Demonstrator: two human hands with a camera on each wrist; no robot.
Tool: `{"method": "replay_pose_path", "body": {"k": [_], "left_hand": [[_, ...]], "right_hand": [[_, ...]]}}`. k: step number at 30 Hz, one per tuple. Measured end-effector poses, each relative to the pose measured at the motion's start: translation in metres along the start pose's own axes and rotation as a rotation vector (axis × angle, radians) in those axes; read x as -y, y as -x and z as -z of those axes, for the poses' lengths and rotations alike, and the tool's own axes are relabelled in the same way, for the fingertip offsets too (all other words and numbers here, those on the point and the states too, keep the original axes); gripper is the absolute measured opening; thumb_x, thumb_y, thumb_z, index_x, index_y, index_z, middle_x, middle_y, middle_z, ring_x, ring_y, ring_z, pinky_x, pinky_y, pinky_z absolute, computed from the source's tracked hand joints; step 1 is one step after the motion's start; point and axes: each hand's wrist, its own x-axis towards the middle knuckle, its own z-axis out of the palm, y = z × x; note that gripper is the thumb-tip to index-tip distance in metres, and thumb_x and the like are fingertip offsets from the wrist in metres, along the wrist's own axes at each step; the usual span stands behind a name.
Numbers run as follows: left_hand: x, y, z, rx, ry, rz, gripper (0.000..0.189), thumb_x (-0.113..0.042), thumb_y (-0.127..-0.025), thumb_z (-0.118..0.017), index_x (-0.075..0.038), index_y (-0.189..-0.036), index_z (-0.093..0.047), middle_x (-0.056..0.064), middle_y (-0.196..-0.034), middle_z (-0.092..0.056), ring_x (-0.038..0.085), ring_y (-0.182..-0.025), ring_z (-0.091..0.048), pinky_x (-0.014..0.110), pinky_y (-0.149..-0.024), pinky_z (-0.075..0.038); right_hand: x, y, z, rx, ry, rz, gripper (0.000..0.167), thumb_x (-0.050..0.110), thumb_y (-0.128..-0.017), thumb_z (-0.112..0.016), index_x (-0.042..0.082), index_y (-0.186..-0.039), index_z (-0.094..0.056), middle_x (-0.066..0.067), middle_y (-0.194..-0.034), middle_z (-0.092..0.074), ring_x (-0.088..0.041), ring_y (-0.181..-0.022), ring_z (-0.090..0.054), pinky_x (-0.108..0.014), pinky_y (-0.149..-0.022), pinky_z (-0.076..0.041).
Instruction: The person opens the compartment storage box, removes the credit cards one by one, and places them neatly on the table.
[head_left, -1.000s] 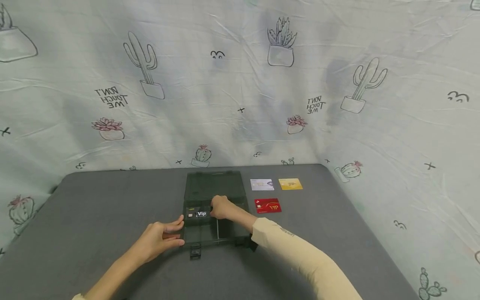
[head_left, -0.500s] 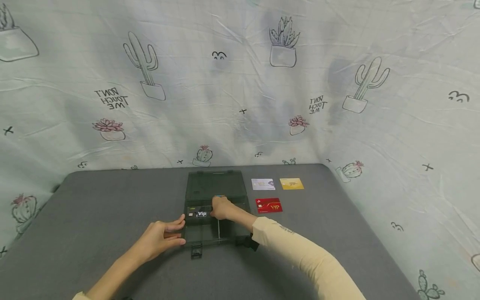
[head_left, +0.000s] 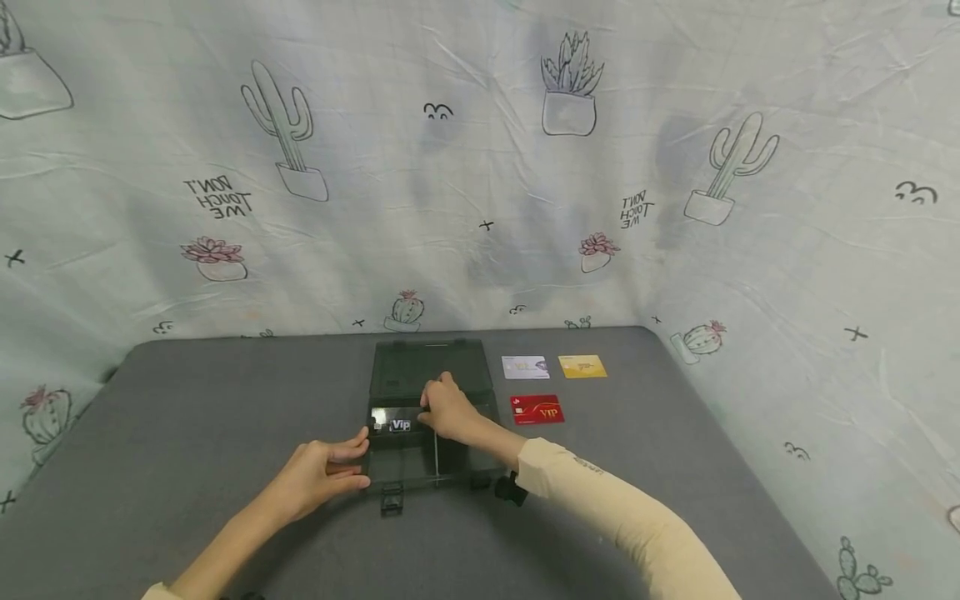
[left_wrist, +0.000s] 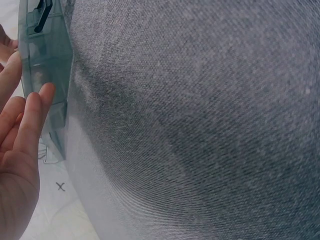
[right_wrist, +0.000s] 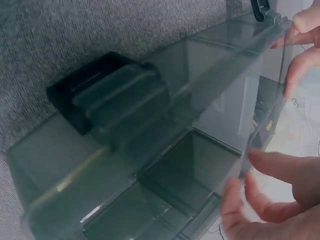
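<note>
An opened dark green see-through plastic box (head_left: 431, 367) stands on the table, its lid laid back. A black card marked "Vip" (head_left: 396, 419) is tilted in its back left section and shines with glare. My right hand (head_left: 452, 410) reaches over the box and pinches the card's right end; in the right wrist view the card (right_wrist: 267, 122) runs up to the fingertips. The exact contact is partly hidden. My left hand (head_left: 315, 475) rests its extended fingers and thumb against the box's left side, also seen in the left wrist view, where the hand (left_wrist: 22, 145) touches the wall.
Right of the box lie a silver card (head_left: 525, 367), a yellow card (head_left: 582, 367) and a red VIP card (head_left: 537, 409). A front latch (head_left: 392, 498) hangs down on the grey table (head_left: 247, 400). A cactus-print cloth (head_left: 360, 167) surrounds the table.
My right hand has risen slightly, and the black card has tilted, its surface now catching light. A small coloured edge behind the hand no longer shows. The left hand has stayed put.
</note>
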Motion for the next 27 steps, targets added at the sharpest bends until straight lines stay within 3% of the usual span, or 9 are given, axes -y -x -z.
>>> {"method": "replay_pose_path", "body": {"k": [3, 5, 7, 10, 13, 17, 20, 23, 27], "left_hand": [[0.001, 0.0, -0.001, 0.001, -0.005, -0.003, 0.062, -0.014, -0.08, -0.077, 0.018, -0.126, -0.051, 0.031, -0.141, -0.035, 0.036, -0.104, -0.064, 0.026, -0.081, -0.058], [0.001, 0.001, -0.001, 0.003, -0.01, -0.009, 0.062, -0.015, -0.08, -0.077, 0.018, -0.126, -0.051, 0.032, -0.14, -0.035, 0.036, -0.103, -0.064, 0.026, -0.08, -0.058], [0.002, 0.001, -0.001, 0.004, -0.01, -0.008, 0.063, -0.015, -0.08, -0.077, 0.018, -0.126, -0.051, 0.032, -0.14, -0.035, 0.036, -0.104, -0.064, 0.026, -0.08, -0.058], [0.002, 0.002, -0.001, 0.008, -0.005, -0.008, 0.063, -0.015, -0.08, -0.077, 0.019, -0.126, -0.05, 0.032, -0.14, -0.034, 0.037, -0.105, -0.063, 0.026, -0.081, -0.058], [0.003, 0.004, -0.001, 0.005, -0.004, -0.011, 0.063, -0.015, -0.08, -0.077, 0.018, -0.126, -0.051, 0.032, -0.141, -0.034, 0.037, -0.105, -0.063, 0.026, -0.081, -0.058], [0.004, 0.006, -0.003, 0.0, -0.011, -0.017, 0.063, -0.016, -0.08, -0.077, 0.018, -0.126, -0.051, 0.032, -0.141, -0.034, 0.037, -0.104, -0.063, 0.027, -0.081, -0.058], [0.002, 0.009, -0.008, -0.009, -0.013, -0.008, 0.063, -0.015, -0.08, -0.077, 0.018, -0.127, -0.05, 0.031, -0.142, -0.033, 0.037, -0.104, -0.063, 0.027, -0.082, -0.058], [-0.001, 0.013, -0.014, -0.018, -0.005, 0.003, 0.063, -0.014, -0.08, -0.077, 0.018, -0.127, -0.05, 0.031, -0.142, -0.033, 0.038, -0.105, -0.063, 0.027, -0.082, -0.058], [-0.003, 0.018, -0.02, -0.03, -0.004, 0.011, 0.064, -0.015, -0.079, -0.077, 0.018, -0.127, -0.05, 0.03, -0.142, -0.033, 0.037, -0.105, -0.063, 0.026, -0.082, -0.058]], "right_hand": [[-0.002, 0.001, -0.001, 0.001, -0.045, 0.065, 0.009, 0.001, -0.088, -0.068, 0.003, -0.085, -0.061, -0.007, -0.085, -0.06, -0.015, -0.072, -0.054, -0.021, -0.055, -0.045], [-0.004, 0.001, -0.001, 0.015, -0.098, 0.09, 0.009, -0.001, -0.089, -0.066, 0.003, -0.084, -0.06, -0.008, -0.076, -0.061, -0.012, -0.058, -0.05, -0.018, -0.048, -0.04], [-0.005, 0.001, -0.001, 0.028, -0.172, 0.093, 0.008, -0.002, -0.091, -0.063, 0.001, -0.084, -0.06, -0.012, -0.072, -0.064, -0.008, -0.049, -0.045, -0.016, -0.043, -0.036], [-0.008, 0.0, -0.002, 0.021, -0.324, 0.062, 0.005, 0.0, -0.093, -0.059, -0.002, -0.09, -0.063, -0.019, -0.073, -0.064, -0.008, -0.047, -0.039, -0.016, -0.044, -0.032], [-0.012, 0.0, -0.003, 0.001, -0.474, -0.004, 0.012, 0.002, -0.095, -0.057, -0.003, -0.098, -0.067, -0.019, -0.08, -0.065, -0.009, -0.052, -0.044, -0.017, -0.047, -0.042], [-0.017, 0.003, -0.004, -0.026, -0.586, -0.061, 0.016, 0.003, -0.096, -0.056, -0.001, -0.105, -0.069, -0.013, -0.091, -0.066, -0.02, -0.065, -0.058, -0.027, -0.061, -0.058], [-0.02, 0.009, -0.003, -0.039, -0.662, -0.07, 0.019, 0.002, -0.097, -0.054, -0.001, -0.111, -0.066, -0.015, -0.085, -0.062, -0.031, -0.067, -0.06, -0.037, -0.065, -0.061], [-0.027, 0.015, 0.0, -0.018, -0.776, -0.073, 0.021, -0.001, -0.098, -0.05, -0.002, -0.116, -0.061, -0.012, -0.075, -0.052, -0.028, -0.057, -0.053, -0.042, -0.061, -0.062], [-0.04, 0.025, 0.001, 0.052, -0.905, -0.068, 0.025, -0.002, -0.1, -0.046, -0.005, -0.121, -0.058, -0.006, -0.075, -0.042, -0.013, -0.053, -0.04, -0.037, -0.058, -0.062]]}}
